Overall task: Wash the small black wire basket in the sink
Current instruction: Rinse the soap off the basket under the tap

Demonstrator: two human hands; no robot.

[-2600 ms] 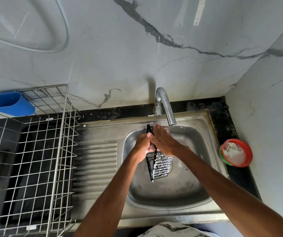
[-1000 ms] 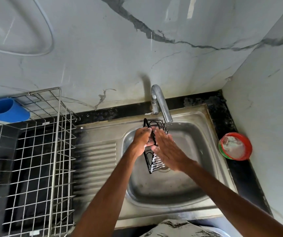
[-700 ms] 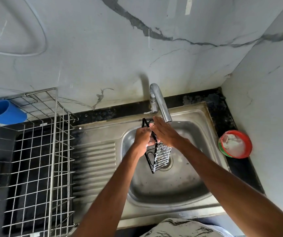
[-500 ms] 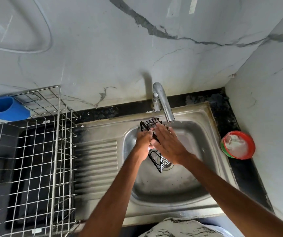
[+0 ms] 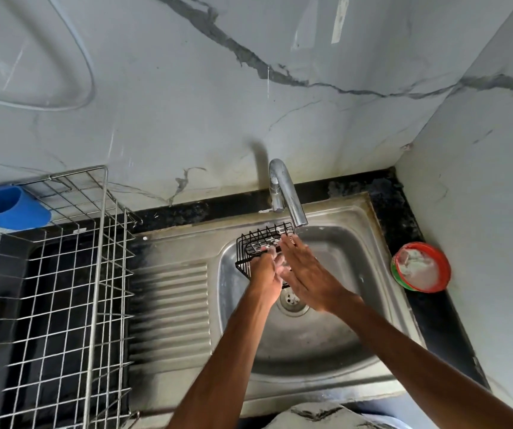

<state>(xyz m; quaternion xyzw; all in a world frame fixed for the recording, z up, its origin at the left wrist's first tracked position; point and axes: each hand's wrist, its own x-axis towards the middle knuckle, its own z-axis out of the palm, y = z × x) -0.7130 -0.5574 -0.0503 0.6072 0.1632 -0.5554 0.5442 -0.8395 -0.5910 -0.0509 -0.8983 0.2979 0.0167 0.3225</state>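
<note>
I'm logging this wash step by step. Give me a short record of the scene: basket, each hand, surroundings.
basket: small black wire basket, held over the sink, under the tap spout
left hand: grips the basket's side
right hand: fingers straight, flat against the basket
left of sink: wire dish rack with blue holder
right of sink: red-rimmed bowl on the black counter

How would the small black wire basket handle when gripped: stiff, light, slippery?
Probably stiff: the black wire basket holds a crisp box shape, gripped by the left hand. Likely light, being open wire carried one-handed. Possibly slippery: it looks wet and sudsy.
</note>
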